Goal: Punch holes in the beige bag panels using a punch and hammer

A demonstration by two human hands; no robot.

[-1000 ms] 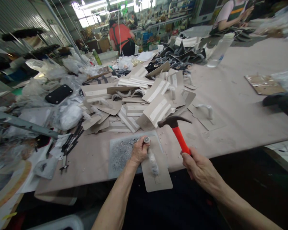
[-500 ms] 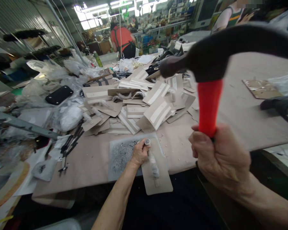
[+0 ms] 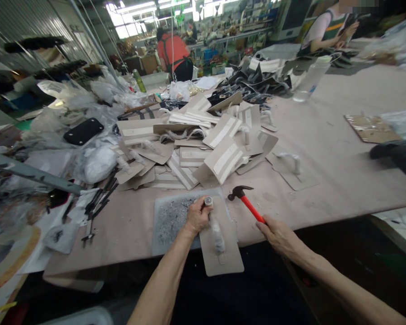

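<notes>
My right hand (image 3: 276,231) is closed around the red handle of a claw hammer (image 3: 252,208). The black head is low over the table, just right of a beige panel (image 3: 230,262). My left hand (image 3: 198,216) grips a short cylindrical punch (image 3: 208,201) with a round metal top, upright at the panel's upper end. Its lower end is hidden by the fingers. A plastic-wrapped handle (image 3: 217,235) runs down the panel's middle. The panel lies partly on a scuffed grey-white board (image 3: 160,243), and its near end overhangs the table edge.
A pile of beige panels (image 3: 223,128) lies just beyond the board. One panel with a handle (image 3: 294,171) rests apart on the right. Plastic bags (image 3: 99,164) crowd the left, and a clear bottle (image 3: 311,79) stands at the back. Two people (image 3: 174,52) are farther off.
The hammer has come down from high and close to the camera to near the table beside the panel. My left hand, punch and panel have stayed in place.
</notes>
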